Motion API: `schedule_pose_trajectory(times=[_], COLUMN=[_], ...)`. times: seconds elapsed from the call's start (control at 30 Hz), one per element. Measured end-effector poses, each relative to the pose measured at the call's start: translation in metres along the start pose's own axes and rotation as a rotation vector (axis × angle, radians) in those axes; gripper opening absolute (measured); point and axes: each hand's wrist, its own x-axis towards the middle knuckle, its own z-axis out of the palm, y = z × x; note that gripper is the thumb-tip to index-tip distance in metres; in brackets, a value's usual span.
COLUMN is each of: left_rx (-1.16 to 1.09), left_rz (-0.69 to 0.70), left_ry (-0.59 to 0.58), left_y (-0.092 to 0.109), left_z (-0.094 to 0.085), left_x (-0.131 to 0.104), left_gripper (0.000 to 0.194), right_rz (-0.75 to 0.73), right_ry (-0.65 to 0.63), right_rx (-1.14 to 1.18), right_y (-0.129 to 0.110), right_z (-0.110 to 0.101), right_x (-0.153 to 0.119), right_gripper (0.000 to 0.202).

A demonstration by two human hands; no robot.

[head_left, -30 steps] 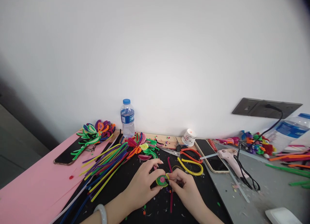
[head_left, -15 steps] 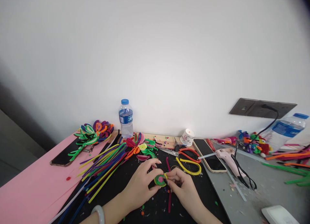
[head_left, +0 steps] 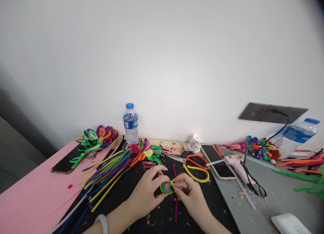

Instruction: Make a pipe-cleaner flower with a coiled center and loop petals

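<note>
My left hand (head_left: 149,190) is closed around a small coiled pipe-cleaner piece (head_left: 166,187), green with a pink centre and yellow at its edge. At the right side of that coil, the thumb and fingertips of my right hand (head_left: 188,192) pinch its yellow edge, where a small dark bit also shows. The exact grip is partly hidden by the fingers. A magenta pipe cleaner (head_left: 176,210) lies on the black mat (head_left: 121,210) beneath my hands. Beyond them rest scissors (head_left: 197,173) with yellow and red handles.
Left lie loose pipe cleaners (head_left: 108,176), a pipe-cleaner flower (head_left: 145,153) and a phone (head_left: 67,161). A water bottle (head_left: 131,124) stands by the wall. To the right are a paper cup (head_left: 195,143), another phone (head_left: 219,163) and a corded pink glue gun (head_left: 240,168).
Both hands stay at the coil with nearly the same grip. The coil has tilted slightly, and the whole view has shifted a little.
</note>
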Motion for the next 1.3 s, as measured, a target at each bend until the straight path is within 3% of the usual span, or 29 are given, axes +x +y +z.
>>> schedule_pose_trajectory(times=[0.4,0.63,1.3], left_rx=[-0.040,-0.067,-0.097], left_rz=[-0.038,-0.082,-0.070], left_ry=[0.007,0.006,0.019], left_y=[-0.0015,0.0020,-0.0022], left_z=[0.0001,-0.0020,0.0020], left_x=[0.0005,0.0009,-0.0003], left_gripper=[0.042,0.031,0.035], right_rz=[0.013,0.039,0.075], right_ry=[0.011,0.012,0.030], right_rx=[0.021,0.086,0.173], right_y=[-0.0032,-0.0009,-0.0015], right_z=[0.0002,0.0009,0.0025], right_x=[0.0003,0.0029,0.0024], right_gripper=[0.010,0.017,0.017])
